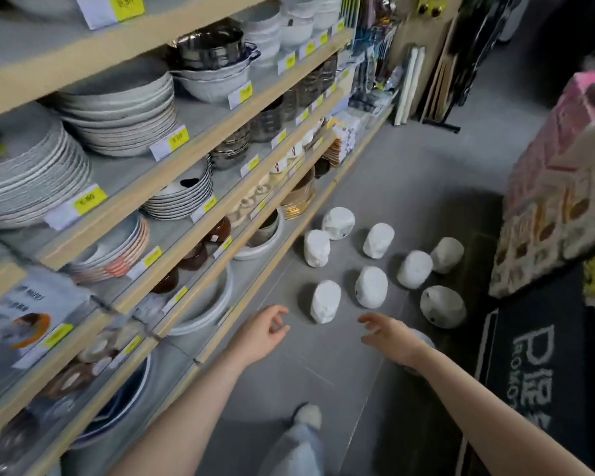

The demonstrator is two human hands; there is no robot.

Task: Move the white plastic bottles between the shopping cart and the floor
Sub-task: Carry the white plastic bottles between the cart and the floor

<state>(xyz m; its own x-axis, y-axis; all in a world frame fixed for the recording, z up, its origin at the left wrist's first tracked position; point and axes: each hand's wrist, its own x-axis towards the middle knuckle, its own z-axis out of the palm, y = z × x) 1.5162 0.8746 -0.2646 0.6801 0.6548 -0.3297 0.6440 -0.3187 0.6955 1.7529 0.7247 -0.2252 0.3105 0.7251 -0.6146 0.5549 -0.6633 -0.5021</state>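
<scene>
A shop aisle with a grey tiled floor [323,379] runs away from the camera, and along its left side stand wooden-edged shelves [172,166] with yellow price tags on their lips. The shelves hold stacks of grey plates [31,173], a stack of pink-rimmed plates [117,249], metal bowls [213,46], white bowls [296,25] and, on the lowest level, large white basins [203,304] nested one in another. Both bare forearms reach forward over the floor. The left hand [261,333] hovers above the tiles with its fingers loosely curled and holds nothing; just to its right the right hand [390,333] does the same, fingers spread and slightly bent, gripping nothing. Beyond the fingertips the white plastic bottles [371,286] lie on the floor in a loose cluster, near the foot of the shelving: eight can be counted plainly, and the edge of a ninth white shape shows under the right wrist, too hidden to be sure of. Below the arms a trouser leg and one shoe [308,415] stand on the tiles. To the right lies a dark doormat [547,338] with pale lettering, and above it a stack of patterned pink and beige rugs [557,187]. At the far end boards lean against the wall [426,63].
</scene>
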